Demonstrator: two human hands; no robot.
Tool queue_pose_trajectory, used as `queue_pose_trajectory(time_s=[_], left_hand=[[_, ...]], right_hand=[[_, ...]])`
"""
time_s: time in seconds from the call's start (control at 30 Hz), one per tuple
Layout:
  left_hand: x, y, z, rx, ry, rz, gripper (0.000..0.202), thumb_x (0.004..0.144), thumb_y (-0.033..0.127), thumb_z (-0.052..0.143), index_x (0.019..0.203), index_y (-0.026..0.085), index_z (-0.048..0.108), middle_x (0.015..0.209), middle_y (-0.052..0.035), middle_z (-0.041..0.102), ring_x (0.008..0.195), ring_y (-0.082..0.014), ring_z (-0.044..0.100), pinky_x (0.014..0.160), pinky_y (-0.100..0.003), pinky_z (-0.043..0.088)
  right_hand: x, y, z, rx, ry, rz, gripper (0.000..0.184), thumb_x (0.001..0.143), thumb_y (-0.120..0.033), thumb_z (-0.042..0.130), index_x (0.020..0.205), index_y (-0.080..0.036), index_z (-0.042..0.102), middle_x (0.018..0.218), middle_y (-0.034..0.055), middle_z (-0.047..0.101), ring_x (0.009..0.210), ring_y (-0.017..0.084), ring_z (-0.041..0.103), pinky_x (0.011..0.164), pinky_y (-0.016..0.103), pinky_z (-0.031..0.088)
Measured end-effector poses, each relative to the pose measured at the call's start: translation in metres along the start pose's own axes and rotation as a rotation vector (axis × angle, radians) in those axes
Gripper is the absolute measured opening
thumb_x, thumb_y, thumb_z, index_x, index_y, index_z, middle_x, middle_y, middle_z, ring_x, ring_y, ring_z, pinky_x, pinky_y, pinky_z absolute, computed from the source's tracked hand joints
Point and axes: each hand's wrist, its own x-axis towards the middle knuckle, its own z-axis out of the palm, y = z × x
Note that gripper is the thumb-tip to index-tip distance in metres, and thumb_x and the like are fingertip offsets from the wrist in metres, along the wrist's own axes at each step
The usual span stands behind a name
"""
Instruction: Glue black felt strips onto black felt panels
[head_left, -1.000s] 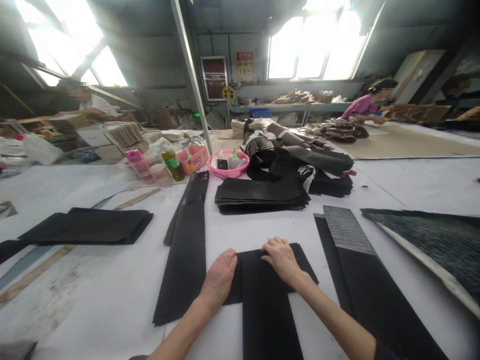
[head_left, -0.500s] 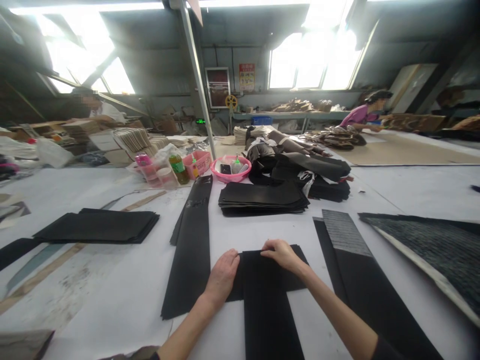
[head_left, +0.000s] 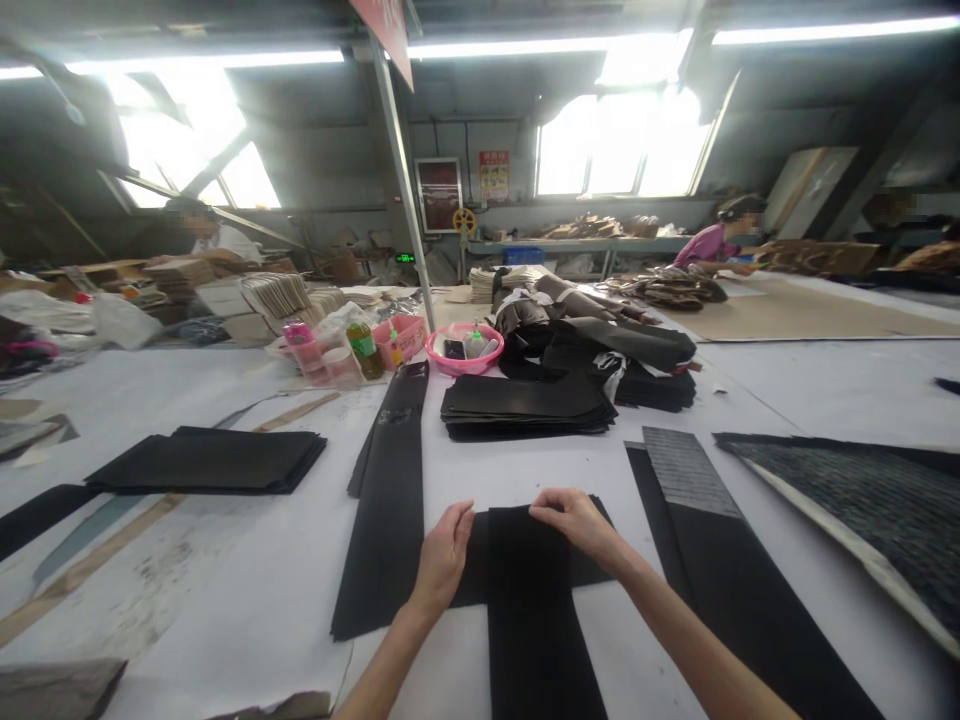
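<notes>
A long black strip (head_left: 536, 610) of sheet material lies lengthwise before me, across a crosswise black stack (head_left: 592, 565). My right hand (head_left: 574, 520) is closed at the strip's far edge, pinching it between thumb and fingertips. At the left end of the crosswise stack is my left hand (head_left: 444, 555), its fingers extended and slightly bent, nothing visible in them; its palm side is hidden. Just left of that hand lies another long black strip pile (head_left: 386, 530). Beyond both hands sits a pile of black pieces (head_left: 525, 405).
Black strips with a grey ribbed patch (head_left: 694, 480) and a dark textured sheet (head_left: 862, 510) lie right. Another black stack (head_left: 210, 460) is left. A pink basket (head_left: 465, 368), a bottle (head_left: 365, 350) and a metal pole (head_left: 405, 180) stand behind. Two people work farther back.
My left hand has lifted slightly and turned, its fingers pointing more upward. My right hand stays pinched at the strip's far edge. The camera view has tilted up a little.
</notes>
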Motion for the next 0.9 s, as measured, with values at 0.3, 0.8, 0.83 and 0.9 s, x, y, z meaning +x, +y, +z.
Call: queue_pose_trajectory(time_s=[0.3,0.8,0.83,0.9], left_hand=[[-0.008,0.048,0.013,-0.565,-0.026,-0.303,0.032,0.084,0.046,0.059,0.081,0.015,0.057,0.070,0.0001,0.063,0.061,-0.0116,0.058,0.060,-0.022,0.047],[-0.025,0.063,0.021,-0.684,0.023,-0.350,0.031,0.083,0.043,0.062,0.072,0.017,0.050,0.062,0.0058,0.040,0.056,-0.0068,0.036,0.053,-0.017,0.032],[-0.025,0.064,0.020,-0.679,0.033,-0.338,0.029,0.083,0.042,0.063,0.074,0.017,0.052,0.064,0.0050,0.044,0.058,-0.0073,0.039,0.054,-0.017,0.034],[-0.026,0.068,0.018,-0.695,0.050,-0.326,0.025,0.083,0.041,0.063,0.083,0.017,0.056,0.073,0.0019,0.053,0.065,-0.0098,0.048,0.061,-0.019,0.039]], right_hand=[[-0.012,-0.021,0.004,0.010,-0.012,-0.032,0.028,0.083,-0.040,0.055,0.072,-0.016,0.065,0.067,-0.0014,0.060,0.066,0.013,0.053,0.063,0.022,0.039],[-0.026,-0.056,0.007,-0.347,-0.041,-0.198,0.016,0.088,-0.032,0.057,0.080,-0.024,0.068,0.075,-0.0023,0.066,0.072,0.014,0.058,0.067,0.023,0.038],[-0.027,-0.059,0.009,-0.343,-0.041,-0.205,0.017,0.089,-0.031,0.056,0.077,-0.023,0.067,0.073,-0.0025,0.065,0.070,0.013,0.057,0.066,0.022,0.038],[-0.029,-0.063,0.011,-0.338,-0.034,-0.213,0.019,0.090,-0.030,0.055,0.076,-0.022,0.064,0.072,-0.0030,0.064,0.068,0.013,0.057,0.064,0.022,0.038]])
